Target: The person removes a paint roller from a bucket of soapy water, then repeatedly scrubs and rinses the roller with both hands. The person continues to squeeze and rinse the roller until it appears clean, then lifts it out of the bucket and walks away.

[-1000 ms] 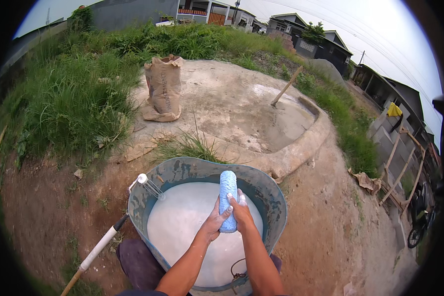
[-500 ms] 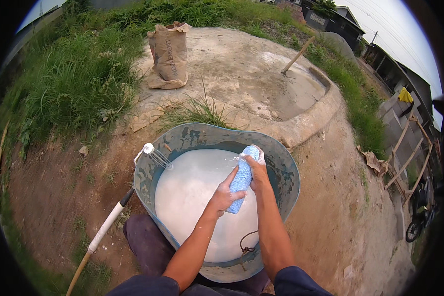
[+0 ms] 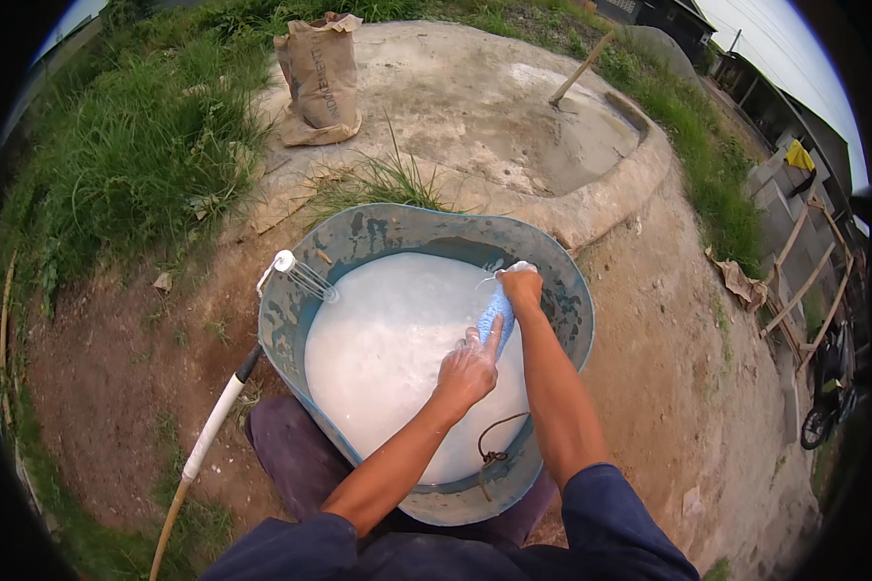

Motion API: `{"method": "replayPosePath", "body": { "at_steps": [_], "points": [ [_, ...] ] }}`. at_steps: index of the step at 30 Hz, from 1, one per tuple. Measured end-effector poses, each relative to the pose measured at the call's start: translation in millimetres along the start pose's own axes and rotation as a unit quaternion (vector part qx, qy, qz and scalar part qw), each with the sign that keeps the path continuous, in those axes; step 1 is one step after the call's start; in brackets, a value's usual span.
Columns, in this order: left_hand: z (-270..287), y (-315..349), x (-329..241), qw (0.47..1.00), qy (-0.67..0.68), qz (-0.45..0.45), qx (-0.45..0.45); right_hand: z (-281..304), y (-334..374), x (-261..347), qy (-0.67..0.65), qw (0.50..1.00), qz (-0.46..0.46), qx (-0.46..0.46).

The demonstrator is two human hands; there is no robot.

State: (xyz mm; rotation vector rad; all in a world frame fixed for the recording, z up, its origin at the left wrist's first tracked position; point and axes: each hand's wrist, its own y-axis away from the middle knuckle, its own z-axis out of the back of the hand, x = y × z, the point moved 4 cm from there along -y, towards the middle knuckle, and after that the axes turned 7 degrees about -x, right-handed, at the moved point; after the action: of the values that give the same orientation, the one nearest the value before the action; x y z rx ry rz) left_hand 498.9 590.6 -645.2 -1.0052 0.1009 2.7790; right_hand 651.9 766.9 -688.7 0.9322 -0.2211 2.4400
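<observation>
Evidently we hold the blue roller sleeve (image 3: 494,318) slantwise over the milky liquid (image 3: 392,329), inside the tub (image 3: 378,227), so that drips would fall back in. Our right hand (image 3: 522,287) has its fingers curled tightly round the far end, while our left hand (image 3: 468,372) grips the near end, thumb along the nap and fingers at the other side; two grips probably steady so soft a cylinder better than one. We keep the tub between our knees (image 3: 295,460), perhaps to stop it tipping. At its left rim leans the roller frame (image 3: 310,280), its bare wire cage inside and its pole (image 3: 213,423) slanting down outside, which seems to spare the metal from the dirt. The sleeve looks wet, pebbly and fluffy; the tub's wall is thin, wavy-edged and blotched with dried residue. A dark, bent wire (image 3: 492,455) hangs at the near rim, and beyond stands a crumpled brown paper sack (image 3: 322,79) on rough, pale concrete (image 3: 436,73)
</observation>
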Motion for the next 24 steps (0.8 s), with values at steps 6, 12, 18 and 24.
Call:
{"method": "replayPosePath", "body": {
  "at_steps": [6,12,18,24],
  "points": [
    [-6,-21,29,0.913,0.397,0.07,-0.065,-5,42,-1,-0.478,0.834,-0.174,0.213],
    [-6,-37,84,0.597,0.76,0.242,-0.084,-7,177,26,-0.418,0.854,-0.096,0.296],
    [10,-33,59,0.634,0.75,0.186,-0.028,6,136,52,-0.393,0.887,-0.127,0.207],
    [27,-20,27,0.756,0.637,0.151,-0.016,6,29,50,-0.386,0.898,-0.15,0.147]
  ]
}}
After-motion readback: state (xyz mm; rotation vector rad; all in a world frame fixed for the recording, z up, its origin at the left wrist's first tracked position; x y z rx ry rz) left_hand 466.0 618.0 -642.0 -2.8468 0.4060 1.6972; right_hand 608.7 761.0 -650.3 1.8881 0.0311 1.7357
